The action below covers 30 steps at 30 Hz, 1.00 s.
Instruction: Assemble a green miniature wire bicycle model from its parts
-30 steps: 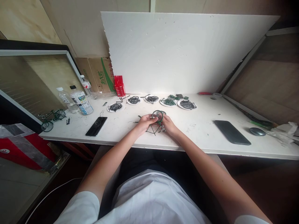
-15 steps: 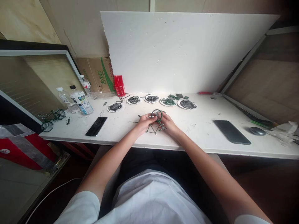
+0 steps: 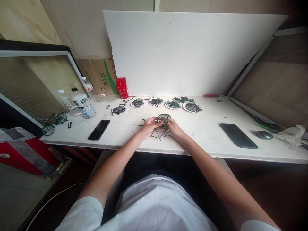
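Observation:
Between my two hands is a small green model bicycle with a spoked wheel [image 3: 163, 120] on top and a thin frame [image 3: 156, 134] below, over the table's front part. My left hand [image 3: 149, 126] grips the wheel's left side, thumb on the rim. On the other side my right hand [image 3: 175, 128] is closed round the model near the wheel; its fingertips are partly hidden. Some thin dark parts lie just left of my left hand. Behind are plates of parts: dark ones [image 3: 118, 110], [image 3: 192, 107] and green ones [image 3: 173, 105].
A phone [image 3: 99, 130] lies to the left, a dark flat device [image 3: 239, 135] and a mouse [image 3: 265, 134] to the right. Bottles [image 3: 84, 104] and a finished-looking model bicycle [image 3: 54, 122] stand at the left. A red box [image 3: 123, 88] is at the back.
The wheel has shifted slightly to the right and tilted a little between my hands. Both hands keep their hold.

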Tool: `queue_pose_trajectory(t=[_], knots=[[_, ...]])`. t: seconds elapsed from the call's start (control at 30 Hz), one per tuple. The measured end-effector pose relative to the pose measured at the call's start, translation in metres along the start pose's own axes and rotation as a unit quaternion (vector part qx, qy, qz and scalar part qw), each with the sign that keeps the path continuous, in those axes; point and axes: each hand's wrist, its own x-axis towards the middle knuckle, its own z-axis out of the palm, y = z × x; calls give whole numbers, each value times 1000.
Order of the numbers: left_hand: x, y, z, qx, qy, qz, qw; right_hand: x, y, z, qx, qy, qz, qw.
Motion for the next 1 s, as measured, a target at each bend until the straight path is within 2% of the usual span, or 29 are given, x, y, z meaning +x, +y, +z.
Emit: queue_pose_trajectory(t=[0.13, 0.27, 0.5, 0.63, 0.8, 1.0], knots=[[1, -2, -1, 14, 8, -5, 1000, 0, 2, -2, -10, 0, -7, 1000], [2, -3, -2, 20, 9, -4, 1000, -2, 1, -2, -18, 11, 14, 1000], [1, 0, -1, 8, 11, 10, 1000, -5, -7, 5, 58, -14, 21, 998], [0, 1, 0, 7, 5, 7, 1000, -5, -6, 3, 40, -3, 23, 999], [0, 1, 0, 26, 28, -14, 999, 1, 0, -2, 28, -9, -20, 999], [0, -2, 0, 20, 7, -11, 1000, 1, 1, -3, -1, -4, -11, 1000]])
